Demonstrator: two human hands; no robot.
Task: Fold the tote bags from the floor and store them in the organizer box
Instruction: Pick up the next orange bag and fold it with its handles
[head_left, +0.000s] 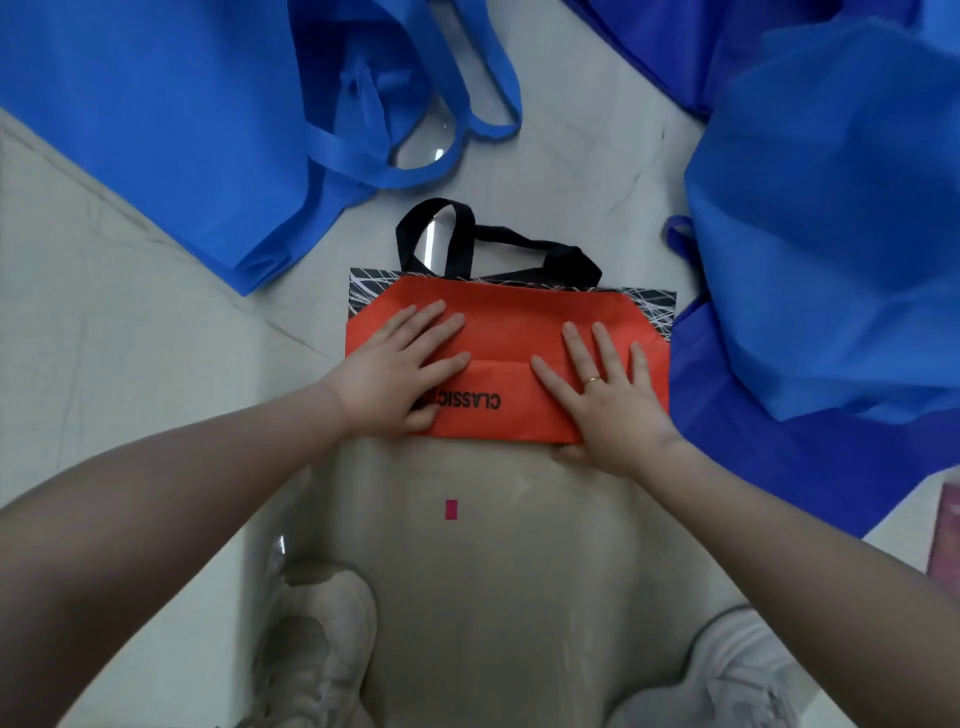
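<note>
An orange tote bag (509, 322) with black handles (462, 244) and a black-and-white patterned band lies partly folded on the pale floor in front of me. Black letters read "CLASSIC" on its folded lower flap. My left hand (402, 366) lies flat on the bag's left half, fingers spread, thumb tucked at the flap's edge. My right hand (608, 389) presses flat on the right half, a ring on one finger, its thumb under the bag's near edge. No organizer box is in view.
A light blue tote bag (171, 130) with looped handles lies at the back left. More blue bags (831, 218) are heaped on the right, a darker one (779, 467) beneath them. My two white shoes (322, 644) stand at the bottom. A small pink mark (451, 510) is on the floor.
</note>
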